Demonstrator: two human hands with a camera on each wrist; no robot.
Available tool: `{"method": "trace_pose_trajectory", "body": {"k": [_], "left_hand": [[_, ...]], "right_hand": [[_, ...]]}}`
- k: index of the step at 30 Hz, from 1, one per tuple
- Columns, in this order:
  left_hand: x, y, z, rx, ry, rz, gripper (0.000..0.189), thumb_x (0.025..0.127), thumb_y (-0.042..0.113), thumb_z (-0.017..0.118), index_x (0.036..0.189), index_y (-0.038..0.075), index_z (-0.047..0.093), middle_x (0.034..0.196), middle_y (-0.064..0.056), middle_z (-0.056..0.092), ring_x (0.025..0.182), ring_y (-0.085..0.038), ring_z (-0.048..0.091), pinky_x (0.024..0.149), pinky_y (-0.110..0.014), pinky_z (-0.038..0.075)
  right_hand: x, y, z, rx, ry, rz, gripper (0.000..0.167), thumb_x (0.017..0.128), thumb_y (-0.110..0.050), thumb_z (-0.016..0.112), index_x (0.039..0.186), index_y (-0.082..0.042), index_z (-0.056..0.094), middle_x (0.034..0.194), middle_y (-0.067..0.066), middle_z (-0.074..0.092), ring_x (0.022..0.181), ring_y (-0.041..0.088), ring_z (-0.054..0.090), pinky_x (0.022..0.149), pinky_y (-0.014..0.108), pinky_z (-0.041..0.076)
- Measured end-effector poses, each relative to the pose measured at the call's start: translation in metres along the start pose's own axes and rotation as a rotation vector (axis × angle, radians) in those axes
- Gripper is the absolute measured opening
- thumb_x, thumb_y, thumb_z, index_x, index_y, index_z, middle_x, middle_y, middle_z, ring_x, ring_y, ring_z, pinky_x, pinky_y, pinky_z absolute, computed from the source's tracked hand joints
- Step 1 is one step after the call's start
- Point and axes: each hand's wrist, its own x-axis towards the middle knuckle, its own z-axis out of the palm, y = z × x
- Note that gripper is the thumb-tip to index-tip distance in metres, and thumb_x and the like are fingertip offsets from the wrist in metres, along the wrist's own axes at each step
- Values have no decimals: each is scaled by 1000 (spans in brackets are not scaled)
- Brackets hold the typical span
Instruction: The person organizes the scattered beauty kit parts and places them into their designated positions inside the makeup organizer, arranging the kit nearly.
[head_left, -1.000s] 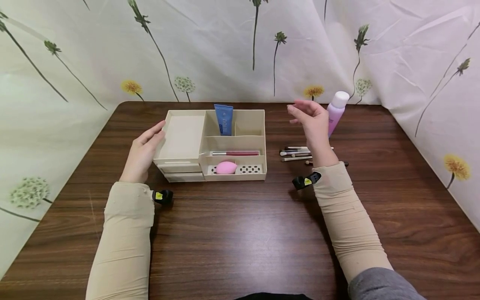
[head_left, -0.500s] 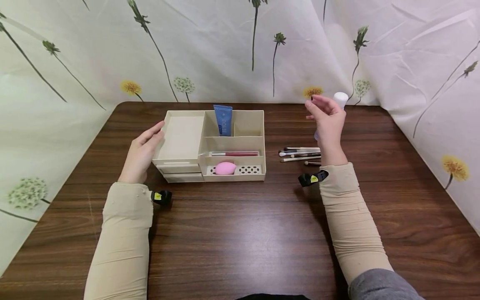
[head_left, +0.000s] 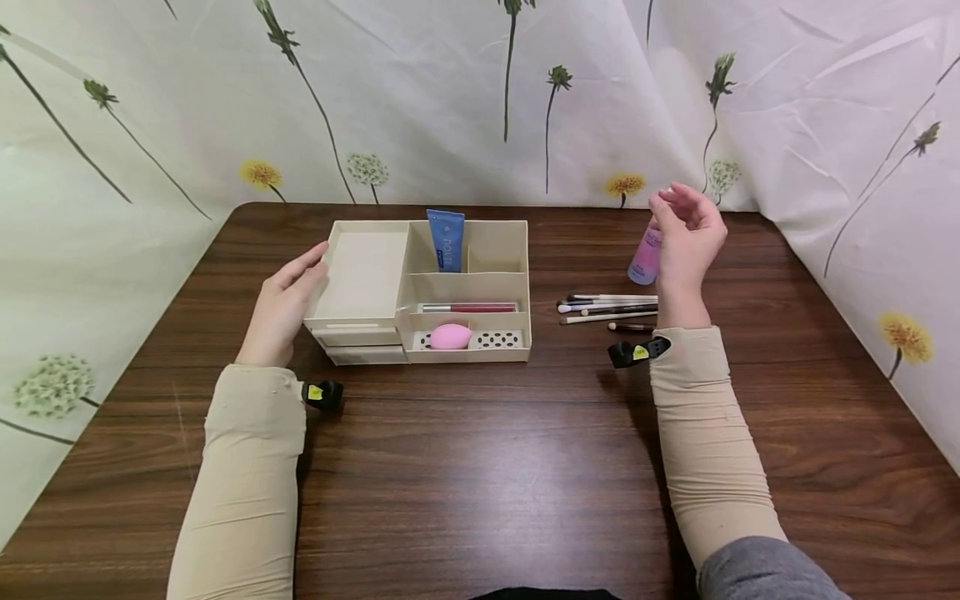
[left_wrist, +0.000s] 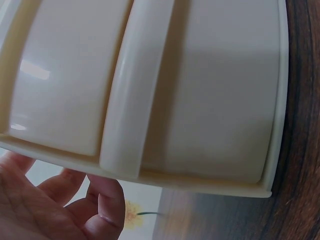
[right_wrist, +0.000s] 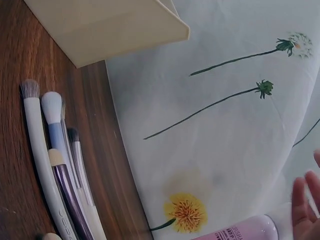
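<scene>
My left hand rests along the left side of a cream desktop organizer, fingers mostly straight against it. Close up in the left wrist view, its fingers touch the edge by the drawer fronts. Around the top of a pink-purple bottle, my right hand has its fingers loosely bent, with the cap hidden behind it. Seen from the right wrist, the fingers are loosely spread right by the white cap. The bottle stands on the table.
In the organizer are a blue tube, a red lip gloss and a pink makeup sponge. Several makeup brushes lie on the wooden table right of it, below the bottle. A flower-print curtain hangs behind.
My right hand has moved to the right, from left of the bottle over to its cap. The left hand stays against the organizer, and the bottle has not visibly moved.
</scene>
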Motion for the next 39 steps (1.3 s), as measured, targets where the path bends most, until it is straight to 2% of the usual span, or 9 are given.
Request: {"method": "trace_pose_trajectory", "body": {"k": [4, 11, 15, 21, 25, 30, 32, 35, 39], "left_hand": [[0, 0, 0, -3, 0, -3, 51, 103, 41, 48, 151, 26, 42, 162, 0, 30, 150, -19, 23, 124, -44, 16], [-1, 2, 1, -6, -1, -4, 52, 102, 43, 49, 151, 27, 43, 162, 0, 31, 150, -18, 23, 124, -43, 16], [-1, 2, 1, -5, -3, -3, 52, 102, 43, 48, 151, 26, 42, 162, 0, 30, 150, -19, 22, 124, -44, 16], [1, 1, 0, -7, 2, -10, 51, 103, 42, 49, 151, 26, 43, 162, 0, 31, 150, -18, 23, 124, -43, 16], [1, 0, 0, -8, 1, -14, 51, 103, 41, 48, 151, 26, 42, 162, 1, 30, 150, -18, 23, 124, -43, 16], [0, 0, 0, -16, 3, -13, 51, 102, 42, 49, 151, 27, 43, 162, 1, 30, 150, -18, 23, 124, -43, 16], [0, 0, 0, -20, 5, -16, 52, 102, 43, 50, 151, 27, 43, 162, 1, 30, 150, -18, 23, 124, -43, 16], [-1, 1, 0, -21, 6, -21, 51, 102, 43, 50, 151, 28, 43, 162, 1, 30, 150, -19, 23, 124, -44, 16], [-2, 2, 0, -10, 4, -18, 51, 103, 42, 48, 151, 27, 43, 162, 0, 29, 150, -19, 22, 124, -45, 16]], "right_hand": [[3, -2, -1, 10, 71, -25, 17, 79, 11, 75, 93, 1, 73, 81, -1, 70, 76, 12, 62, 63, 21, 52], [8, -2, -8, -63, 168, 2, 24, 79, 8, 77, 95, -9, 74, 94, -4, 69, 96, 15, 59, 81, 23, 47], [12, 0, -13, -82, 174, 33, 27, 79, 8, 77, 101, -6, 73, 99, -4, 67, 103, 16, 57, 87, 23, 46], [15, 5, -16, -91, 131, 147, 44, 78, 9, 77, 119, -6, 67, 115, 1, 65, 111, 15, 57, 96, 25, 47], [17, 7, -19, -106, 111, 194, 52, 79, 8, 77, 127, -7, 63, 125, 5, 64, 111, 14, 57, 91, 24, 47], [18, 9, -21, -102, 89, 247, 57, 80, 8, 75, 133, -9, 59, 122, 3, 63, 102, 11, 56, 69, 20, 46], [18, 10, -22, -102, 74, 268, 60, 81, 7, 75, 135, -9, 57, 122, 3, 62, 100, 11, 55, 65, 18, 45], [19, 11, -23, -115, 46, 300, 62, 82, 6, 74, 138, -12, 55, 127, 5, 61, 102, 11, 55, 64, 17, 45], [19, 12, -24, -127, 20, 328, 62, 85, 4, 73, 141, -14, 53, 137, 8, 60, 110, 12, 56, 75, 19, 47]]}}
